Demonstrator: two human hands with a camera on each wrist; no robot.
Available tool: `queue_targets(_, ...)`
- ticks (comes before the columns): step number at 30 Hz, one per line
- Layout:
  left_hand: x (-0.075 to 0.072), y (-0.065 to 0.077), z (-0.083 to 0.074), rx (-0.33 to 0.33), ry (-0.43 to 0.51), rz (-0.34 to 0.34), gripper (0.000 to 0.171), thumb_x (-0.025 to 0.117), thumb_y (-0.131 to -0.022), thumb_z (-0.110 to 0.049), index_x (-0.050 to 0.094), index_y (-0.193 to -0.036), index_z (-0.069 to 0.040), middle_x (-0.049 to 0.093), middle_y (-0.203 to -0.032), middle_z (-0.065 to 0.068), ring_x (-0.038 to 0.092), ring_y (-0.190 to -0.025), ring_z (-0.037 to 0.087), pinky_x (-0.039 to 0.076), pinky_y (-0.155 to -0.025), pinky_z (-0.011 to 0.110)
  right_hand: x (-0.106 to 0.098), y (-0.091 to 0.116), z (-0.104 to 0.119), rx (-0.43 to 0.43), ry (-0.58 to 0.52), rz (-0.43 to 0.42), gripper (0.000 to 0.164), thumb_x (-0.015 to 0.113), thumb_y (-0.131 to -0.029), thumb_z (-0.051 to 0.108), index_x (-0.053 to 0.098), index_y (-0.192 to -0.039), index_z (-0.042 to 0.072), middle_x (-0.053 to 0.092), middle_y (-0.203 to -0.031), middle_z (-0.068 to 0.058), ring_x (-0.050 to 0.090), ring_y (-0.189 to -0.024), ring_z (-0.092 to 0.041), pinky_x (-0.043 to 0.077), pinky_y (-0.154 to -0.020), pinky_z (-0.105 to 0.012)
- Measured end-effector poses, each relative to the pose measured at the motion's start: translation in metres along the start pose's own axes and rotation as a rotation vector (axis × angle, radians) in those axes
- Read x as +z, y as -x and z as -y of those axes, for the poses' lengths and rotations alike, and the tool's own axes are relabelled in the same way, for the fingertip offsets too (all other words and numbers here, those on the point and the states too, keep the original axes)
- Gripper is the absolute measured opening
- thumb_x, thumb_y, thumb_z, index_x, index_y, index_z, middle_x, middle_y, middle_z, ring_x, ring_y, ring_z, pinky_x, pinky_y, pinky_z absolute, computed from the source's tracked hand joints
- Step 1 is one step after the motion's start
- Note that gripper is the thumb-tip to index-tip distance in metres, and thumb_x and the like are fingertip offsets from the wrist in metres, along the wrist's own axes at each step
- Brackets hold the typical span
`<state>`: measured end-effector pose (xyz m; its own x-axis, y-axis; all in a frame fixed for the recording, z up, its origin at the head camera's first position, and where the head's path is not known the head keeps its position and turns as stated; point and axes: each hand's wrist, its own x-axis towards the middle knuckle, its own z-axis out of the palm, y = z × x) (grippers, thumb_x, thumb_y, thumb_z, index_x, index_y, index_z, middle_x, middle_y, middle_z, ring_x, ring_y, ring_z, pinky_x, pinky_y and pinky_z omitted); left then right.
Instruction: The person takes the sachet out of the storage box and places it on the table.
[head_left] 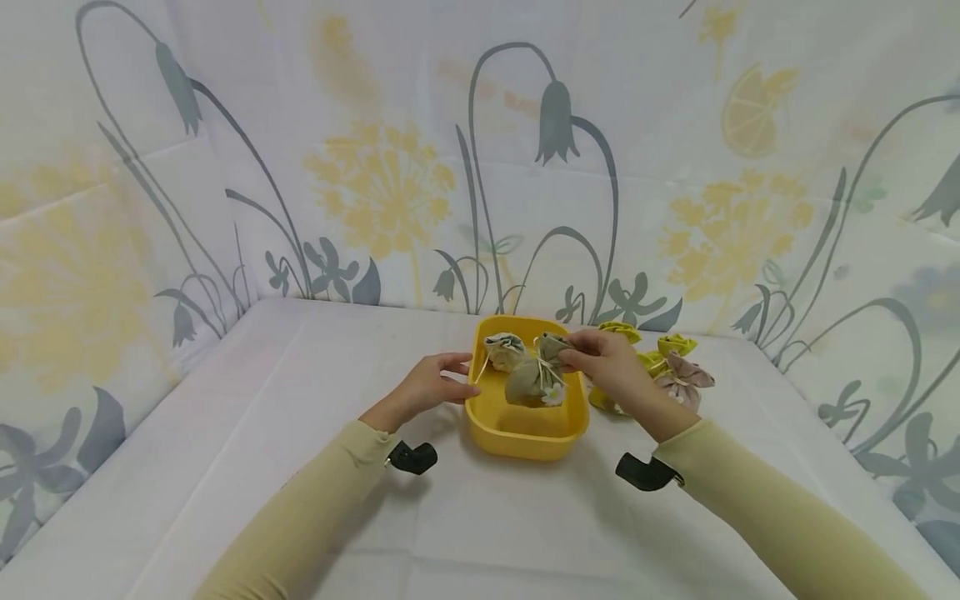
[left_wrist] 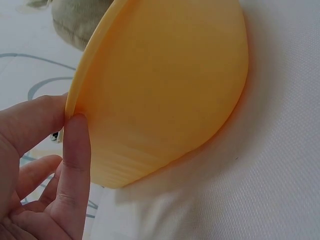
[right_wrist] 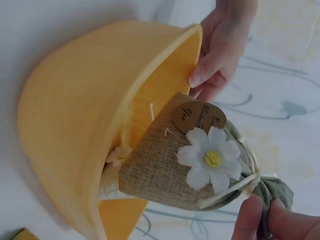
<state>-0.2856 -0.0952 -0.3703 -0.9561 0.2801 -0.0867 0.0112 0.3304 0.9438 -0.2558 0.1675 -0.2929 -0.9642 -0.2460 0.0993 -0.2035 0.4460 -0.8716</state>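
Observation:
My right hand (head_left: 618, 371) pinches the gathered neck of a grey-green cloth sachet (head_left: 531, 383) between thumb and finger. The sachet is held over a yellow plastic tub (head_left: 521, 446); a white fabric daisy (right_wrist: 209, 158), a round brown tag (right_wrist: 200, 117) and a pale tie show on it. At the tub's left side, my left hand (head_left: 427, 385) pinches the rim (left_wrist: 82, 75) between thumb and finger, its other fingers loosely bent. Inside the tub, toward the back, is a pale patterned sachet (head_left: 504, 350). Its lower part shows a small peach flower (right_wrist: 118, 156).
Right of the tub, partly behind my right hand, lie several sachets: a pinkish one (head_left: 684, 382) and yellow-green ones (head_left: 677, 344). A white cloth (head_left: 315, 350) covers the table. Behind it hangs a flower-printed backdrop (head_left: 420, 100). A black wrist mount (head_left: 412, 457) sits under each forearm.

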Motion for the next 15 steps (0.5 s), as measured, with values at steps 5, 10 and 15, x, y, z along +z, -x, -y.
queue_targets(5, 0.0, 0.0, 0.001, -0.018, -0.008, -0.005, 0.064, 0.074, -0.08, -0.014, 0.046, -0.137, -0.009, 0.054, -0.121, 0.01, 0.066, -0.085, 0.018, 0.053, -0.079, 0.034, -0.009, 0.015, 0.0, -0.004, -0.025, -0.048, 0.03, 0.056, -0.094, 0.008, 0.056, -0.116, -0.011, 0.063, -0.103, -0.016, 0.064, -0.084, -0.014, 0.051, -0.075, -0.021)
queue_targets(10, 0.0, 0.0, 0.0, -0.019, -0.015, -0.011, 0.064, 0.075, -0.08, -0.015, 0.047, -0.137, -0.008, 0.054, -0.121, 0.01, 0.066, -0.084, 0.018, 0.052, -0.08, 0.034, -0.02, 0.027, -0.001, -0.031, -0.009, -0.096, 0.033, 0.056, -0.094, 0.011, 0.054, -0.118, -0.011, 0.063, -0.101, -0.013, 0.063, -0.083, -0.012, 0.05, -0.077, -0.02)
queue_targets(15, 0.001, 0.0, 0.0, -0.018, -0.02, -0.011, 0.064, 0.075, -0.08, -0.015, 0.047, -0.136, -0.008, 0.055, -0.12, 0.01, 0.066, -0.084, 0.018, 0.052, -0.08, 0.034, -0.033, 0.034, -0.007, -0.042, -0.006, -0.127, 0.032, 0.055, -0.094, 0.01, 0.054, -0.117, -0.012, 0.062, -0.099, -0.011, 0.063, -0.082, -0.009, 0.051, -0.081, -0.024)
